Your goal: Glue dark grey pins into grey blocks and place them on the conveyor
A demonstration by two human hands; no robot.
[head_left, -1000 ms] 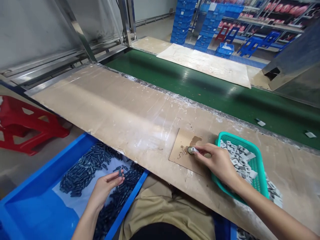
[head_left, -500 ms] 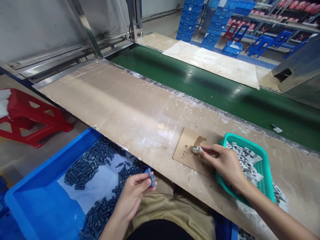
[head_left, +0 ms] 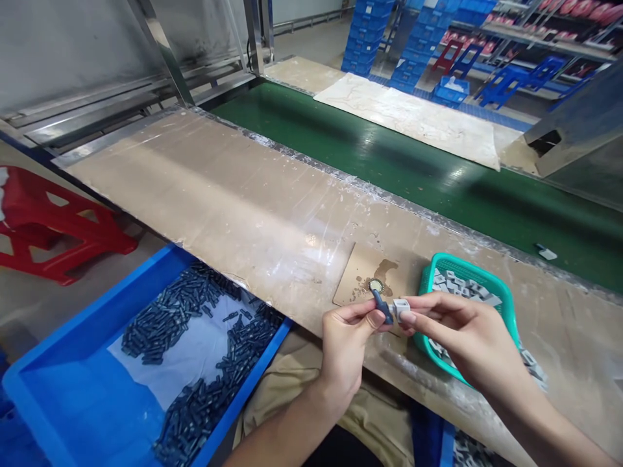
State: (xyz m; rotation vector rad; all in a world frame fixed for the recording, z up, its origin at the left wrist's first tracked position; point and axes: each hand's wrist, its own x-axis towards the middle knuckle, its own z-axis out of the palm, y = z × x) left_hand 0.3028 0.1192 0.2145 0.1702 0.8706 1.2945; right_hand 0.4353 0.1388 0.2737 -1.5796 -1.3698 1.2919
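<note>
My left hand [head_left: 346,344] pinches a small dark blue-grey pin [head_left: 381,306] between thumb and fingers. My right hand [head_left: 462,337] holds a small white-grey square piece [head_left: 401,309] at its fingertips. Pin and piece meet tip to tip just above the near edge of the brown bench [head_left: 233,201]. Right behind them a small round cap with glue [head_left: 375,285] sits on a cardboard square [head_left: 357,272]. The blue bin [head_left: 73,395] at lower left holds several more dark pins [head_left: 170,311]. The green basket [head_left: 506,305] of white pieces stands under my right hand.
A green conveyor belt [head_left: 389,162] runs behind the bench, with one white piece [head_left: 545,251] lying on it. A red plastic stool [head_left: 53,227] stands at the left. Stacked blue crates [head_left: 370,32] and stools are in the far background. A steel frame [head_left: 160,52] rises at the back left.
My left hand carried a dark pin up from the blue bin to the bench edge. My right hand drew the white piece back from the glue cap to meet it.
</note>
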